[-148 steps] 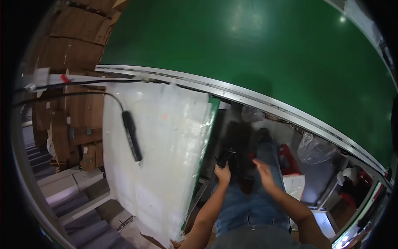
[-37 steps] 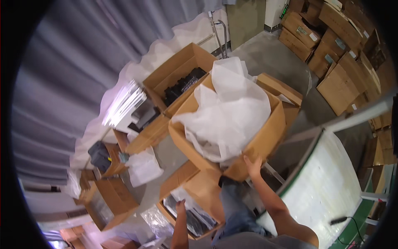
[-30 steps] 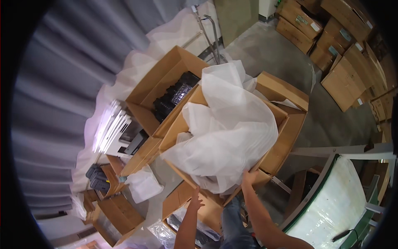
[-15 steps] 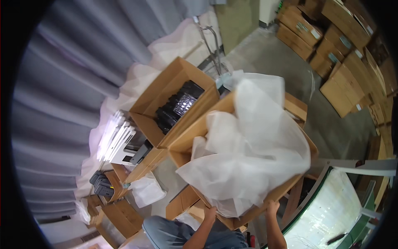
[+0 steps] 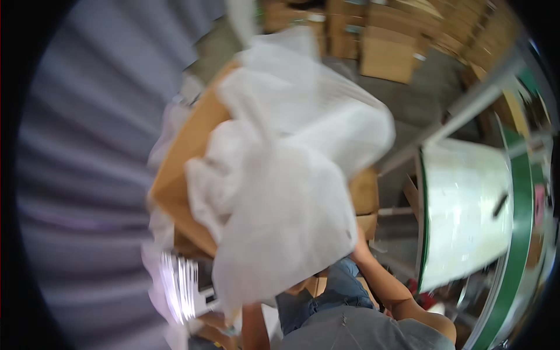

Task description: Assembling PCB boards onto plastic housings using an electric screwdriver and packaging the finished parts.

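A large cardboard box (image 5: 189,175) fills the middle of the view, tilted and close to me. Loose white foam sheets (image 5: 286,192) bulge out of it and drape over its near side. My right hand (image 5: 360,248) grips the near right part of the box, partly covered by the sheet. On the left, my forearm (image 5: 255,328) rises to the near edge of the box. The overhanging sheet hides my left hand, so its fingers do not show. Motion blurs the box and the sheets.
At left hangs a grey curtain (image 5: 87,175). White panels (image 5: 179,286) stand beside it at lower left. To the right is a workbench with a white top (image 5: 464,204) and a green edge, with a dark object on it. Several cardboard boxes (image 5: 388,52) are stacked at the back.
The box with the foam sheets has moved left in view and come closer. The view has turned, bringing the bench further in. The sheet now covers my left hand, which gripped the box's edge before.
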A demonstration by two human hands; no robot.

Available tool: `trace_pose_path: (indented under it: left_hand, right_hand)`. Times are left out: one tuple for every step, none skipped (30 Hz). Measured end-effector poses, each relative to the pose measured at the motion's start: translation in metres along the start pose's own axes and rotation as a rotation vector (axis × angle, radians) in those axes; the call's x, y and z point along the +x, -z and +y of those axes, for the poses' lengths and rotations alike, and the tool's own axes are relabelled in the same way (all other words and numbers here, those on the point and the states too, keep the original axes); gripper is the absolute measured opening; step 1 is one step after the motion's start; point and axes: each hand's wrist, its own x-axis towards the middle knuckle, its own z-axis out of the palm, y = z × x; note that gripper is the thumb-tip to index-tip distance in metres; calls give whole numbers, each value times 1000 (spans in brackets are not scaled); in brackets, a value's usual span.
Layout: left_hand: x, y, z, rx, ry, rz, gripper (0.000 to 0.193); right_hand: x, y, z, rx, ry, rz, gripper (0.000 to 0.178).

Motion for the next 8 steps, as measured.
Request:
trace_pose_path:
  left_hand:
    - [34, 24, 10, -115, 41, -16, 54]
    - [78, 52, 19, -222, 80, -31, 55]
    - [137, 74, 33, -329, 123, -55, 56]
    - [190, 63, 46, -454, 176, -57, 57]
    - [223, 43, 70, -575, 260, -53, 59]
    - [255, 16, 94, -692, 353, -41, 60]
    - [276, -11, 131, -789, 457, -7, 61]
    - [289, -8, 128, -770, 474, -36, 61]
  right_hand:
    - [-8, -17, -7, 100, -24, -53, 48]
    - [-17, -22, 6, 141, 12, 10, 48]
    - [-25, -32, 32, 203, -53, 113, 48]
    - [-20, -30, 54, 249, -119, 190, 48]
    - [-28, -24, 76, 228, -234, 280, 50]
    - [-33, -16, 98, 208, -357, 363, 53]
    - [-36, -5, 133, 230, -366, 394, 53]
    - [-32, 15, 174, 267, -427, 423, 60]
